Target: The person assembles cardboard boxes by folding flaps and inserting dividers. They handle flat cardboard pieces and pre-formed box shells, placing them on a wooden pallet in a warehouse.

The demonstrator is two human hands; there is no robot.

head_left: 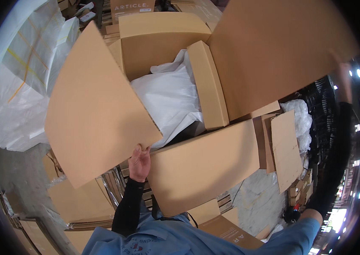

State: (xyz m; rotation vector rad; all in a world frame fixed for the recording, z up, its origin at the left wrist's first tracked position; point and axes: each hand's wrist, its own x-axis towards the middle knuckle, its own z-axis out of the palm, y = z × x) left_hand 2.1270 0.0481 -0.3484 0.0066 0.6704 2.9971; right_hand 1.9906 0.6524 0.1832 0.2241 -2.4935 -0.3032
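Observation:
An open cardboard box (205, 165) stands in front of me, with a white foam-wrapped item (167, 87) inside. My left hand (139, 163) pinches the near corner of a cardboard panel (97, 110), which slants over the box's left side. At the upper right a larger cardboard panel (282, 51) is raised, and my right hand (342, 70), arm stretched out, grips its outer edge; that hand is blurred and its fingers are partly hidden. A long folded cardboard piece (209, 85) lies against the wrapped item's right side. Whether both panels join the box is unclear.
Plastic-wrapped white goods with yellow straps (27, 63) are stacked at the left. Flattened cardboard (82, 202) lies at the lower left. Right of the box are a cardboard scrap (286, 148) and clear plastic wrap (299, 121). More brown boxes (133, 10) stand behind.

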